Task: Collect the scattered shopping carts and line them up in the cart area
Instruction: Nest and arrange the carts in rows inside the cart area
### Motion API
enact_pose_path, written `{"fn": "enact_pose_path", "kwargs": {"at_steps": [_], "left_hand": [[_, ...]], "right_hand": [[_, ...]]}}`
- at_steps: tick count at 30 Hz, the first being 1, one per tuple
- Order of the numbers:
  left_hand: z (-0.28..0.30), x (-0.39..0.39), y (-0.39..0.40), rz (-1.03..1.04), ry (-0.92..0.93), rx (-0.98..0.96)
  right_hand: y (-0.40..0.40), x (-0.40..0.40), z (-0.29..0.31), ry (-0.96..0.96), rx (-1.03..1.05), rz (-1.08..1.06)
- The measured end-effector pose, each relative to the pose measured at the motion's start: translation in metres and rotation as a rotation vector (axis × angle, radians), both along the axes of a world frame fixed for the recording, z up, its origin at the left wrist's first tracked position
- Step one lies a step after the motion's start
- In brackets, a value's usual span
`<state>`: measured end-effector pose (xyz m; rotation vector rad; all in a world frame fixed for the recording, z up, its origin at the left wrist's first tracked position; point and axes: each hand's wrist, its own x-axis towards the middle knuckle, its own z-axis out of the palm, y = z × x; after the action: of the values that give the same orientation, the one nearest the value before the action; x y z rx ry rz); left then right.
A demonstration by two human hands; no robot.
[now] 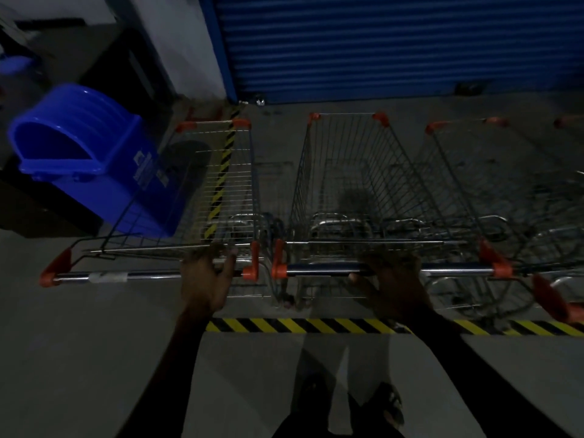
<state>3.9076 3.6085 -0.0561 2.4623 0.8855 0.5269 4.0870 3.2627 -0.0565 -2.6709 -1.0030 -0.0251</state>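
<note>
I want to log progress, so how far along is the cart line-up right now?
Done: a cart on the right already stands past the striped floor tape, facing the blue shutter. In hand: the left hand grips the left cart's handle, the right hand the middle cart's handle. Left: squaring these two; carts elsewhere are out of view.

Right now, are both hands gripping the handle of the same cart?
No: the left hand holds the left cart's handle, the right hand the middle cart's handle.
</note>
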Motion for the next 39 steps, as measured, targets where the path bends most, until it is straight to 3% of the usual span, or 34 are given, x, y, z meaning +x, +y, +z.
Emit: {"fn": "enact_pose_path", "kwargs": {"at_steps": [4,7,9,14,18,29,39], "left_hand": [[0.026,0.058,-0.089,-0.314,-0.111,0.089],[0.035,0.099,-0.173,-0.577,-0.230,0.172],[0.038,0.116,-0.233,-0.753,-0.319,0.190],[0.043,0.129,-0.375,-1.152,-0.279,0.166],[0.034,0.131,-0.462,-1.320,-0.210,0.183],[0.044,0.156,-0.632,-1.319,-0.127,0.220],[0.035,0.204,-0.648,-0.993,-0.102,0.175]], "right_hand": [[-0.044,-0.005,0.007,-0.135,0.077,-0.133],[-0.099,-0.007,0.019,0.030,0.138,-0.323],[-0.142,-0.017,0.024,0.021,0.159,-0.424],[-0.244,-0.058,0.040,-0.003,0.132,-0.718],[-0.319,-0.089,0.043,0.040,0.169,-0.859],[-0.513,-0.094,0.050,0.162,0.204,-0.894],[-0.556,0.008,0.055,0.203,0.091,-0.681]]}}
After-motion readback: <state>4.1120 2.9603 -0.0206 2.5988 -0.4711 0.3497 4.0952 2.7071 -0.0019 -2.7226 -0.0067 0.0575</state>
